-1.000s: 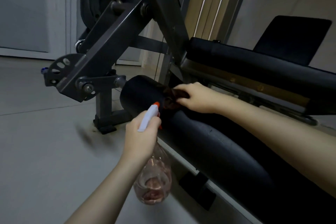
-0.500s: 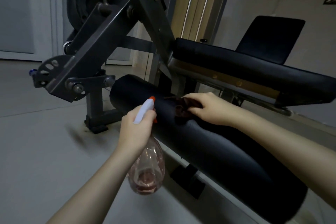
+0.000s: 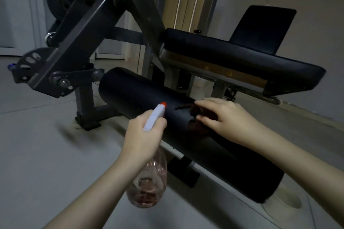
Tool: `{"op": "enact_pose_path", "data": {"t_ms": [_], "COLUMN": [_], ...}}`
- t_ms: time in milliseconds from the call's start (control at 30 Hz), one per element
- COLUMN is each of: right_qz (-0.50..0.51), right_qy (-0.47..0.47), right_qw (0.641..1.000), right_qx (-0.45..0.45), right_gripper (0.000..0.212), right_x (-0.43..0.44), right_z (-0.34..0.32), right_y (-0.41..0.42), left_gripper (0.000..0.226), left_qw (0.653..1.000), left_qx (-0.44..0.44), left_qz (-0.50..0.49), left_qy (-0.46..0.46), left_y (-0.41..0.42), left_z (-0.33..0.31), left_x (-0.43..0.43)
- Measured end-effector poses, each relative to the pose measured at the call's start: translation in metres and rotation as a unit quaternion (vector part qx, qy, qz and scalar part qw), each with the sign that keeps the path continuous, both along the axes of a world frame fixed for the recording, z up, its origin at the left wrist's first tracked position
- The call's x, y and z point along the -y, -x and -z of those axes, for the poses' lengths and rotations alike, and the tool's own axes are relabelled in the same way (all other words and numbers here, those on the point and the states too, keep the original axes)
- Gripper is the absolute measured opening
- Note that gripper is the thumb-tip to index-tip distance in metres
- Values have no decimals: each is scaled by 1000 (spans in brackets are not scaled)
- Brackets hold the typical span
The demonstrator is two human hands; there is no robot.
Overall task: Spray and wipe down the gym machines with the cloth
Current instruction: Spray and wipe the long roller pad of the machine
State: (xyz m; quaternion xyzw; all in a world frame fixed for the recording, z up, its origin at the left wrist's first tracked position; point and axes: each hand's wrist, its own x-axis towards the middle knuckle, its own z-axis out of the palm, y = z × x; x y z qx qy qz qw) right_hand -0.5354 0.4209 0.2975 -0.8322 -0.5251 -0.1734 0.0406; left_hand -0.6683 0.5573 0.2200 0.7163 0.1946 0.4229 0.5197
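Slid along the black roller (image 3: 130,95), right hand (image 3: 229,119) presses dark cloth (image 3: 184,107) with flat fingers (image 3: 208,101); left hand (image 3: 141,135) grips pinkish bottle (image 3: 149,182).

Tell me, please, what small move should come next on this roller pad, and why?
Probably slide the right hand and cloth along the roller pad toward its near end: the hand presses the cloth flat mid-pad, and a long stretch lies nearer. The left hand holds the spray bottle aimed at the pad.
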Motion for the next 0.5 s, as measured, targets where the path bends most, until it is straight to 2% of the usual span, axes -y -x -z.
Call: {"op": "enact_pose_path", "data": {"t_ms": [33,100,167,233,333,433,500], "right_qz": [0,15,12,20,80,69,60], "right_qy": [12,40,25,5,26,2,-22], "right_qw": [1000,998,998,998,994,994,991], "right_qx": [13,35,50,66,66,88,116], "right_gripper": [52,54,55,56,60,52,44], "right_x": [12,41,62,66,49,51,72], "right_z": [0,4,9,15,16,19,27], "right_y": [2,12,23,28,27,28,30], "left_gripper": [8,8,7,14,22,29,21], "left_qw": [1000,1000,1000,1000,1000,1000,1000], "left_qx": [4,13,16,7,-7,-9,-4], "left_qz": [0,2,2,-4,-7,0,11], "left_qy": [6,14,17,3,-25,-18,-10], "left_y": [0,-1,-2,-3,-5,-2,0], "left_z": [1,1,2,1,2,-1,-2], "left_x": [-1,0,1,3,9,12,12]}}
